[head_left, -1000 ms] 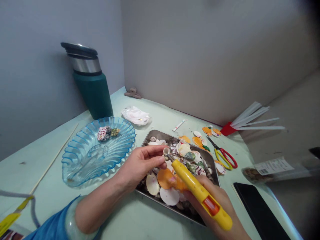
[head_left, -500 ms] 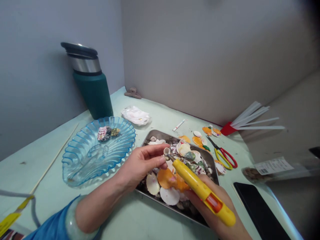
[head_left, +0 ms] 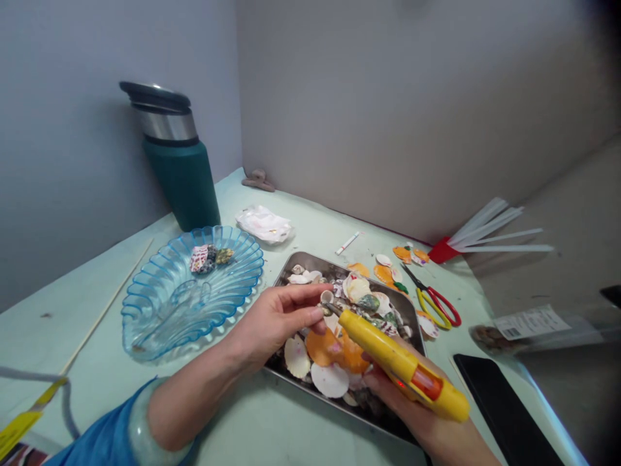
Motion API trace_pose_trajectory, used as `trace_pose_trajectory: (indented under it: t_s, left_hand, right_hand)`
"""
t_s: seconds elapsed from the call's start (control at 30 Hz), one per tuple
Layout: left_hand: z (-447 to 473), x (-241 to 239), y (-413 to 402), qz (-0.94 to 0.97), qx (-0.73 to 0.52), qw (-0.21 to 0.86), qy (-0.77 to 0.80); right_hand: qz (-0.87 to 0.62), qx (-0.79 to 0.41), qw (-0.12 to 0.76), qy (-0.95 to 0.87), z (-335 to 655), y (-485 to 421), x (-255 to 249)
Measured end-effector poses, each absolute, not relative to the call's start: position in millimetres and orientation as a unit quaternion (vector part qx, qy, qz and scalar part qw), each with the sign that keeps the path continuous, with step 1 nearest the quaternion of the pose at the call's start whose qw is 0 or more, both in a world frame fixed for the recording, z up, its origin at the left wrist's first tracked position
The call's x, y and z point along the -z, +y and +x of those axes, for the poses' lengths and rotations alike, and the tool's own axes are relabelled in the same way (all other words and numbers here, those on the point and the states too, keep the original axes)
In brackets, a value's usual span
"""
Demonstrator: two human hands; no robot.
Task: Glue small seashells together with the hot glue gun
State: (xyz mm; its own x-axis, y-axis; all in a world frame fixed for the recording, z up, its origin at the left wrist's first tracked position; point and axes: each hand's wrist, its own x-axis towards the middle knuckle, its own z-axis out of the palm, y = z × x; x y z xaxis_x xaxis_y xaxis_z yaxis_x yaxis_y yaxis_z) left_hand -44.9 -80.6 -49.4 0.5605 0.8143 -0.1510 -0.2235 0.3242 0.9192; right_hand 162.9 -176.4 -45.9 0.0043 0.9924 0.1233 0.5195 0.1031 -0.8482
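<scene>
My left hand (head_left: pixel 279 318) pinches a small pale shell (head_left: pixel 326 297) between thumb and fingers, over the metal tray (head_left: pixel 290 267) heaped with several coloured shells. My right hand (head_left: pixel 427 421) grips a yellow glue gun (head_left: pixel 402 364), whose metal nozzle touches the small shell. A blue glass shell-shaped dish (head_left: pixel 189 294) lies to the left of the tray, with a small cluster of shells (head_left: pixel 208 257) stuck together inside it.
A teal flask (head_left: pixel 174 158) stands at the back left. Scissors (head_left: pixel 434 299), loose shells (head_left: pixel 388 268), glue sticks (head_left: pixel 490 230), a crumpled white wrapper (head_left: pixel 264 223) and a thin wooden stick (head_left: pixel 104 307) lie around. A black phone (head_left: pixel 504 411) rests at the right front.
The glue gun has tilted, its rear end swinging right and up slightly, while the nozzle stays at the small shell. My left hand has barely shifted.
</scene>
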Motion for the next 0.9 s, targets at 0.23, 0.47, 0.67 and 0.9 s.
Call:
trace_pose_trajectory:
  t_s: [0.23, 0.47, 0.67, 0.9]
  left_hand:
    - [-47.4, 51.1, -80.7, 0.459, -0.332, 0.772, 0.287]
    - [-48.0, 50.4, -81.7, 0.454, -0.343, 0.770, 0.288]
    - [-45.1, 47.0, -81.8, 0.453, -0.353, 0.765, 0.292]
    - [-43.6, 45.2, -82.8, 0.442, -0.355, 0.768, 0.298]
  right_hand:
    - [-0.582, -0.305, 0.404, -0.636, 161.9, -176.7, 43.5]
    - [-0.588, -0.300, 0.406, -0.632, 162.0, -176.3, 44.4]
    - [-0.588, -0.308, 0.421, -0.618, 159.0, -176.7, 44.3]
    - [-0.602, -0.285, 0.411, -0.623, 159.5, -176.9, 47.5]
